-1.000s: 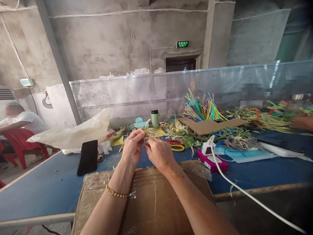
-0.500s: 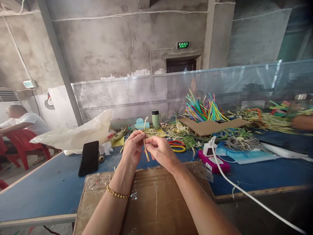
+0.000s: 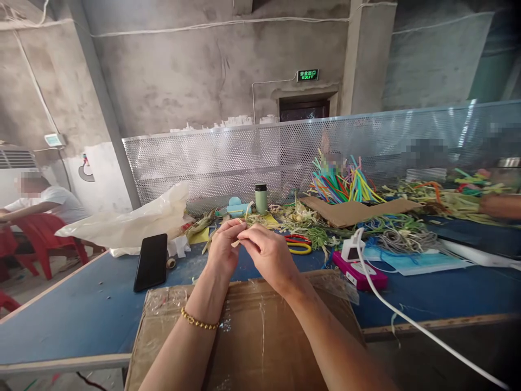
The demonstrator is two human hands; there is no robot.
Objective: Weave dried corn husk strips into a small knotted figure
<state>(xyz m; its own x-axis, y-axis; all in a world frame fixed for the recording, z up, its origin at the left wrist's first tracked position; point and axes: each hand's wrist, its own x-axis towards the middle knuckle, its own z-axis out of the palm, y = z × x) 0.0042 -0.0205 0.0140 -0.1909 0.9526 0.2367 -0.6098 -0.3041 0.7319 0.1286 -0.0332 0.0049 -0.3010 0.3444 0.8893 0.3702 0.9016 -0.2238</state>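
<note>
My left hand point(image 3: 223, 244) is closed in a pinch on a thin pale-yellow strip point(image 3: 236, 244) that looks like dried plant fibre. Close against it, my right hand point(image 3: 266, 252) also pinches the strip, fingertips meeting those of the left. A short end shows below the fingertips, and another pokes up above them; the rest is hidden by the fingers. Both hands are held over the far edge of a brown cardboard box point(image 3: 252, 331) with clear tape on it. A gold bead bracelet point(image 3: 198, 320) circles my left wrist.
A black phone point(image 3: 151, 263) lies left on the blue table point(image 3: 81, 320). Behind my hands are plant scraps, a green bottle point(image 3: 261, 199) and colourful stems point(image 3: 345, 182). To the right, a white cable point(image 3: 391, 304) runs from a magenta power strip point(image 3: 362, 273). A person point(image 3: 61, 201) sits far left.
My right hand has risen towards my left fingertips. The strip's long lower end, which hung down between the hands, now shows only as a short piece beside the fingertips.
</note>
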